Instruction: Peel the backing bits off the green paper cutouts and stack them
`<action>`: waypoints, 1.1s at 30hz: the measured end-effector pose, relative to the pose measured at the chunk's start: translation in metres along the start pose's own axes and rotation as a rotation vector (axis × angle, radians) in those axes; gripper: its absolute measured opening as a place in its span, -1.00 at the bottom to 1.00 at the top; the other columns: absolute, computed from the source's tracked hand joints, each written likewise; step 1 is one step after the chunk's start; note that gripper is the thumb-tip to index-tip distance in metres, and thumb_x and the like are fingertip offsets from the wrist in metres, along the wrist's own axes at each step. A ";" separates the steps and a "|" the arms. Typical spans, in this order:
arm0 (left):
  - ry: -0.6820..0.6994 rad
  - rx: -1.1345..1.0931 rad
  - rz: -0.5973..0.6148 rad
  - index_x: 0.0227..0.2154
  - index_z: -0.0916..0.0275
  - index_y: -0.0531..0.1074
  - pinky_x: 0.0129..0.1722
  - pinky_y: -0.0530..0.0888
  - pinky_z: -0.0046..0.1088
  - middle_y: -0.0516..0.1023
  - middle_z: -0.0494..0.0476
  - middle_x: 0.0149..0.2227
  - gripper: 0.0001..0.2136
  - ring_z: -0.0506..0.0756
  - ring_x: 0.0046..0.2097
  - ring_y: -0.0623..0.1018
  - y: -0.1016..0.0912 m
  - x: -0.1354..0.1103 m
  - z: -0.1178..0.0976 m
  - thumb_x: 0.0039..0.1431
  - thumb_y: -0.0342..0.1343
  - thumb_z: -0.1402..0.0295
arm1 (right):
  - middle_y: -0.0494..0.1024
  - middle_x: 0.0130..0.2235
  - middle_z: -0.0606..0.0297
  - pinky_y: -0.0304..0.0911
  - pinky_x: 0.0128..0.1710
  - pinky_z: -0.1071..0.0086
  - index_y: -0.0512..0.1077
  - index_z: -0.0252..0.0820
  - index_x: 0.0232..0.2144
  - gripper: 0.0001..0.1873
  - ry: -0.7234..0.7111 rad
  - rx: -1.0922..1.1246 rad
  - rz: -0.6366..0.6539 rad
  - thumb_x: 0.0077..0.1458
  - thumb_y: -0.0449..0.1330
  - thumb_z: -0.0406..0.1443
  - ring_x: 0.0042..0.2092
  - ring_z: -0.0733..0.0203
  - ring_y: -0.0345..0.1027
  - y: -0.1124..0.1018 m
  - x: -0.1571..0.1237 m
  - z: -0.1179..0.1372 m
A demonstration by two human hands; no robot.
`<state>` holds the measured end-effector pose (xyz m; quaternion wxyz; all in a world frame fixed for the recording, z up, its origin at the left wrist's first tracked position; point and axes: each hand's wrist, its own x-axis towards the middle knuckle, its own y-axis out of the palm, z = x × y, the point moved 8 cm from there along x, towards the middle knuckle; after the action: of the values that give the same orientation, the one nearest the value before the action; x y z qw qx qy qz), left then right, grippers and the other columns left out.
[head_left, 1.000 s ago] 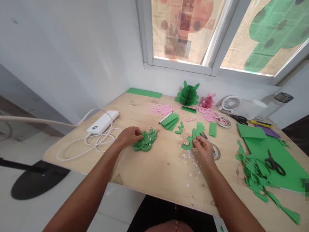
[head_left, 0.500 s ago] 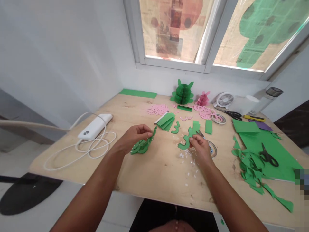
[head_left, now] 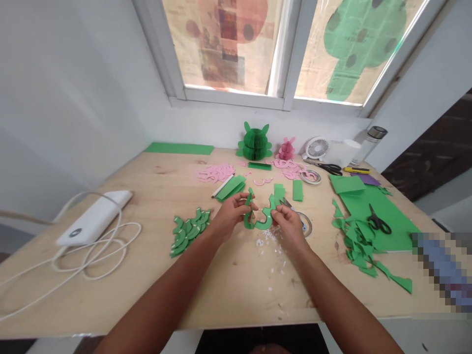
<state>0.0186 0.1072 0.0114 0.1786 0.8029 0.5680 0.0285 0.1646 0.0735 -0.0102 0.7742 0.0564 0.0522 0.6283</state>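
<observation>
In front of me my left hand (head_left: 233,214) pinches a curved green paper cutout (head_left: 248,216) held on edge. Close to its right, my right hand (head_left: 289,223) grips a second wavy green paper cutout (head_left: 266,219) between thumb and fingers. The two cutouts are very close; whether they touch I cannot tell. Left of my left forearm lies a pile of similar green cutouts (head_left: 188,231) bearing small whitish strips. Partly behind my right hand is a tape roll (head_left: 307,225), and tiny white scraps (head_left: 271,241) are scattered below the hands.
A white power bank (head_left: 94,221) with looped cable is at left. Behind the hands are green paper strips (head_left: 232,188), pink cutouts (head_left: 217,173) and a green honeycomb paper figure (head_left: 255,144). Black scissors (head_left: 378,221) rest on green sheets at right, beside green offcuts (head_left: 359,246).
My left hand has left the green pile and moved right, picking up the loose cutout from the table. My right hand still holds its cutout. The view has shifted right.
</observation>
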 end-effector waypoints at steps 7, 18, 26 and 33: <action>-0.033 -0.140 -0.013 -0.29 0.30 0.43 -0.52 0.37 -0.50 0.37 -0.05 -0.54 -0.61 -0.07 -0.56 0.38 -0.002 -0.001 0.013 -0.29 0.32 0.40 | 0.26 -0.65 0.46 0.00 -0.57 0.46 0.30 -0.18 -0.62 -0.76 0.007 -0.022 -0.024 -0.15 0.22 -0.16 -0.60 0.35 0.10 -0.003 0.002 -0.005; -0.062 -0.025 -0.050 -0.39 0.28 0.44 -0.56 0.34 -0.55 0.45 -0.02 -0.50 -0.68 -0.07 -0.55 0.40 -0.001 -0.006 0.019 -0.31 0.31 0.36 | 0.19 -0.66 0.47 -0.05 -0.62 0.48 0.27 -0.18 -0.62 -0.76 -0.030 -0.149 0.020 -0.09 0.16 -0.17 -0.61 0.38 0.03 0.001 0.000 -0.010; -0.001 0.049 -0.100 -0.40 0.27 0.40 -0.55 0.34 -0.54 0.47 0.00 -0.49 -0.67 -0.04 -0.53 0.42 -0.003 -0.007 0.018 -0.32 0.32 0.36 | 0.16 -0.67 0.47 -0.07 -0.62 0.48 0.25 -0.18 -0.64 -0.78 -0.057 -0.202 0.038 -0.08 0.14 -0.21 -0.61 0.38 0.00 0.003 -0.001 -0.006; -0.012 0.083 -0.118 -0.52 0.29 0.40 -0.62 0.27 -0.57 0.43 -0.05 -0.58 -0.78 -0.10 -0.62 0.34 0.000 -0.010 0.020 -0.28 0.30 0.35 | 0.15 -0.66 0.46 -0.07 -0.61 0.48 0.24 -0.18 -0.65 -0.78 -0.099 -0.292 0.039 -0.06 0.11 -0.23 -0.59 0.38 0.00 0.002 -0.002 0.001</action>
<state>0.0199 0.0935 -0.0054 0.1501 0.7749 0.6140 -0.0103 0.1620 0.0717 -0.0088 0.7635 -0.0250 -0.0790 0.6405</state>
